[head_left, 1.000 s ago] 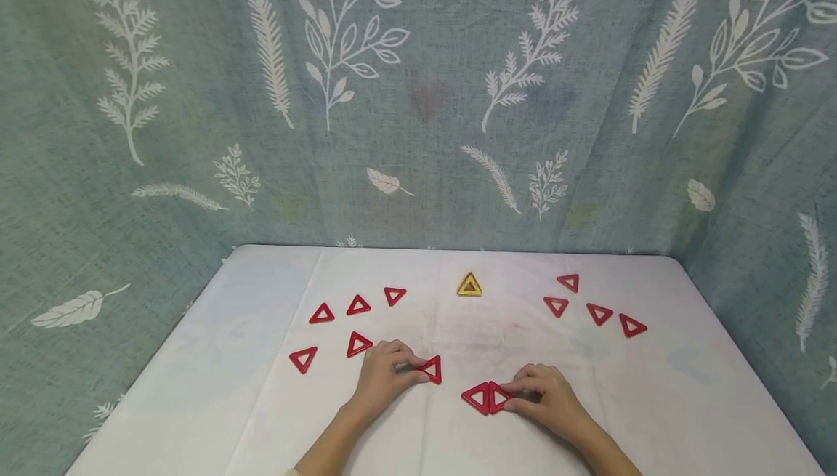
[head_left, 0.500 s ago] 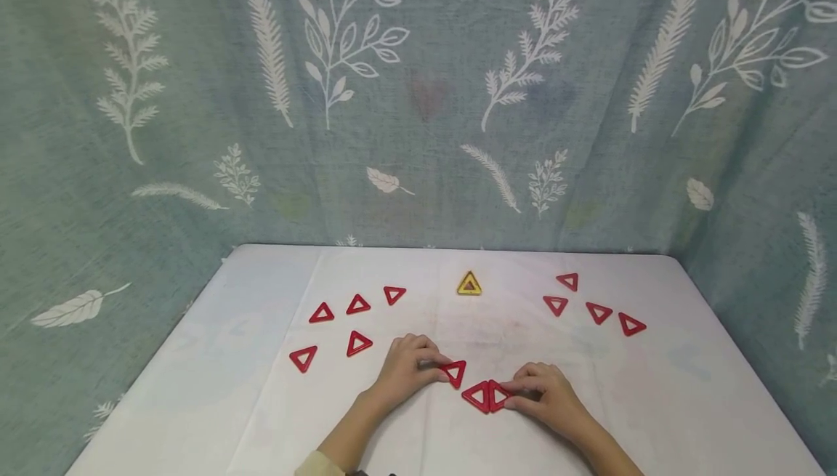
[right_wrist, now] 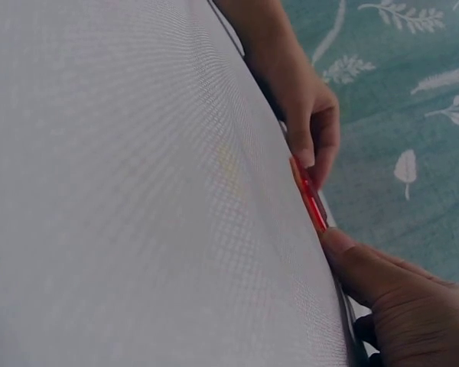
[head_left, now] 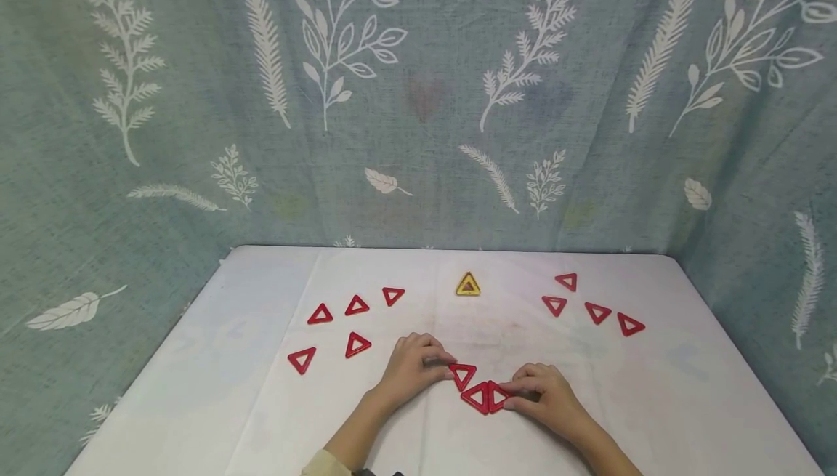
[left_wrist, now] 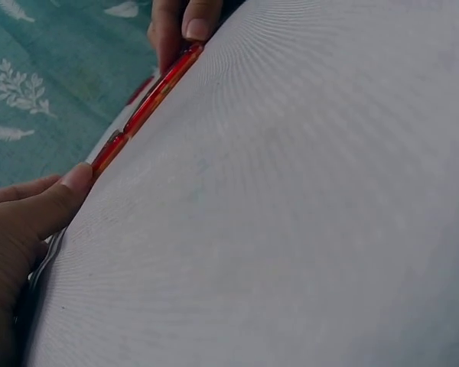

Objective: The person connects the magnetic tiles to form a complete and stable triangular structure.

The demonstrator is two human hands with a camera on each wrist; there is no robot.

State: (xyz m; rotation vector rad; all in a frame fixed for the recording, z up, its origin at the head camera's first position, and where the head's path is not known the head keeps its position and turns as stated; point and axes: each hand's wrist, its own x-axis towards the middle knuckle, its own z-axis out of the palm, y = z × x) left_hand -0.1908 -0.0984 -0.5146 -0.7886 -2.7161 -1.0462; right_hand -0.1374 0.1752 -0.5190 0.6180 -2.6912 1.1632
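My left hand (head_left: 415,367) pinches a red triangular frame tile (head_left: 463,376) by its left corner, thumb and fingertips on the edge. That tile lies right at the upper left side of a second red triangle (head_left: 476,397). Edge to edge with the second sits a third red triangle (head_left: 497,396), its right corner pinched by my right hand (head_left: 546,397). Seen edge-on in the left wrist view, the red tiles (left_wrist: 157,95) lie flat on the white cloth between the two hands. The right wrist view shows a red tile edge (right_wrist: 310,195) between the fingertips of both hands.
Several red triangles (head_left: 357,344) lie spread on the left of the white table (head_left: 261,425). More red triangles (head_left: 598,312) are at the back right. A yellow triangle (head_left: 468,285) lies at the back middle. A patterned green curtain (head_left: 418,171) stands behind the table.
My left hand has slid its triangle rightward and turned it, bringing it up to the pair. My right hand has kept its hold in place.
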